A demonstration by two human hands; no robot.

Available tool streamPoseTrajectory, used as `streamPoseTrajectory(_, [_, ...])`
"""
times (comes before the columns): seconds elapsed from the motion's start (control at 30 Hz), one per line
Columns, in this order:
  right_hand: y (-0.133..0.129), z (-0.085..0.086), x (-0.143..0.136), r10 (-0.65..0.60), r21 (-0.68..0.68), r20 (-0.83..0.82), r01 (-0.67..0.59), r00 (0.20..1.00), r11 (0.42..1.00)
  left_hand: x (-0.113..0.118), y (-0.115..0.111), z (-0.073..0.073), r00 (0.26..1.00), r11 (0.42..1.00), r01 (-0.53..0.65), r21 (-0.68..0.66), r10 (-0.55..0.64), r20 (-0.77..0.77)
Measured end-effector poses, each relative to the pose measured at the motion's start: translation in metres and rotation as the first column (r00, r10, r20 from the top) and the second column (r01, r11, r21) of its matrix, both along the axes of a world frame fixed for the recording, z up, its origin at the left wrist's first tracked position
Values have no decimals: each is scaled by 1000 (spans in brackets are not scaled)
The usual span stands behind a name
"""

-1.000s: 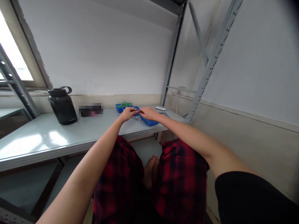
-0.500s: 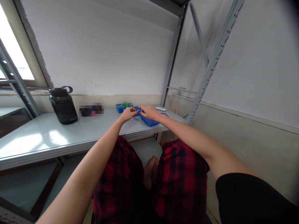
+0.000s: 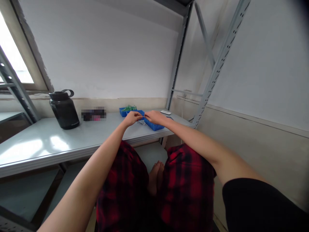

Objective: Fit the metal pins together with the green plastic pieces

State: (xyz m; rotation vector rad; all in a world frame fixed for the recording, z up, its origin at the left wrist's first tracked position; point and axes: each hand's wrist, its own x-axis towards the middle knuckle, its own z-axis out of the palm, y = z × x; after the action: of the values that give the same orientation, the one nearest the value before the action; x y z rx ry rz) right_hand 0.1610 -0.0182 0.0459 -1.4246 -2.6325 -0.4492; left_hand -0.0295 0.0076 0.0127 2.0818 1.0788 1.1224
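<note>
Above the shelf edge, my left hand (image 3: 132, 118) and my right hand (image 3: 155, 117) meet fingertip to fingertip. Both are pinched closed; whatever lies between them is too small to name. Under my right hand sits a blue bin (image 3: 155, 127), partly covered by it. Several small metallic pieces (image 3: 142, 123) lie on the shelf just below my fingertips. Behind my left hand is another blue bin (image 3: 123, 112) holding green pieces (image 3: 129, 108). More blue plastic shows between the hands.
A dark bottle (image 3: 64, 110) stands on the grey shelf (image 3: 96, 132) at the left. Right of it lies a blurred-out dark item (image 3: 93, 114). A white flat object (image 3: 165, 112) lies behind my right hand. Metal rack posts (image 3: 220, 62) rise at the right.
The fingers of my right hand have turned slightly downward and drawn together at my left fingertips. The view has shifted very slightly.
</note>
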Motion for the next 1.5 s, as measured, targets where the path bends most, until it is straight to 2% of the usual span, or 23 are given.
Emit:
streamPoseTrajectory(0.17, [5,0,6,0,21,-17,0,1000,1000,-1,2,-2,1000,1000,-16,-7,16,9])
streamPoseTrajectory(0.33, [8,3,15,-51,5,-35,51,998,999,-2,3,-4,1000,1000,-18,-19,19,8])
streamPoseTrajectory(0.57, [16,0,34,-291,63,34,288,956,955,-2,4,-6,999,998,-36,-55,36,-1])
streamPoseTrajectory(0.7, [20,-7,37,-333,42,59,330,941,943,-2,4,-8,999,994,-29,-107,26,-29])
streamPoseTrajectory(0.93, [16,-9,29,-256,-8,78,258,963,966,-4,5,-10,993,989,-15,-146,-3,-120])
streamPoseTrajectory(1.17, [11,-7,9,-50,-106,116,63,992,992,-4,7,-13,979,993,-17,-116,-7,-205])
streamPoseTrajectory(1.3, [13,-11,-2,-15,-123,125,30,992,992,-6,8,-11,956,989,-112,-94,81,-282])
streamPoseTrajectory(1.4, [19,-17,-12,-39,-133,154,60,987,989,-9,8,-11,915,971,-226,-76,184,-360])
streamPoseTrajectory(1.5, [28,-24,-27,-65,-151,194,95,979,984,-10,10,-12,877,964,-264,-41,222,-427])
